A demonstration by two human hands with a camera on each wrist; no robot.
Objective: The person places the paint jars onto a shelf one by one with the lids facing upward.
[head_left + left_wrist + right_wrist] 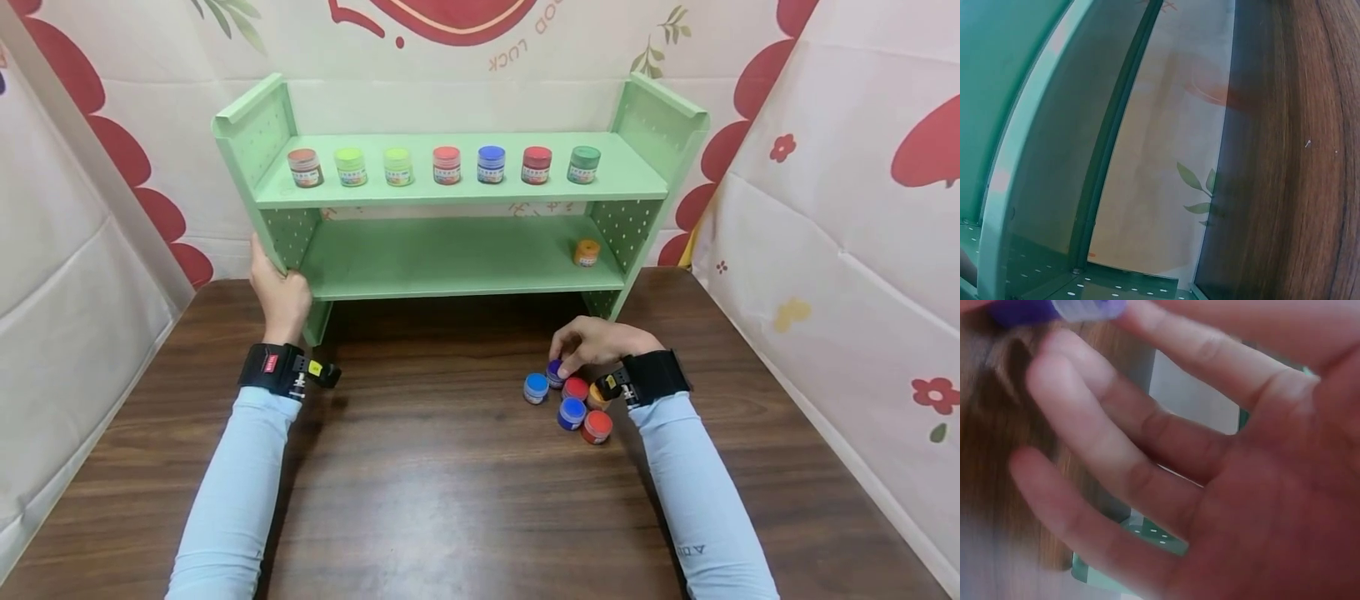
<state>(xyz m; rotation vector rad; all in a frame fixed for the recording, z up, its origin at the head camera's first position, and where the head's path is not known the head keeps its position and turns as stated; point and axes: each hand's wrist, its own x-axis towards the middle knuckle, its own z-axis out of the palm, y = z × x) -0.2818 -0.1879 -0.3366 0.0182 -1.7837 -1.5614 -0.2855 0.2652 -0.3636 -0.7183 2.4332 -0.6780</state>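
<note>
My right hand (pixel 603 340) pinches a small purple-lidded paint jar (pixel 555 373) between thumb and index finger. In the right wrist view the purple jar (pixel 1082 309) shows at the top edge, with the other fingers extended loosely below it. Close around it on the table stand a light-blue-lidded jar (pixel 536 387), a dark blue one (pixel 572 412), two red ones and an orange jar (pixel 597 398) partly hidden by the wrist strap. My left hand (pixel 281 292) grips the left side panel of a green two-tier shelf (pixel 457 258); its fingers are partly hidden behind the panel.
Several paint jars stand in a row on the upper tier (pixel 468 142), from brown at left to dark green at right. A single orange-yellow jar (pixel 587 252) is at the right end of the lower tier. Printed cloth (pixel 825 200) surrounds the brown wooden table (pixel 435 500).
</note>
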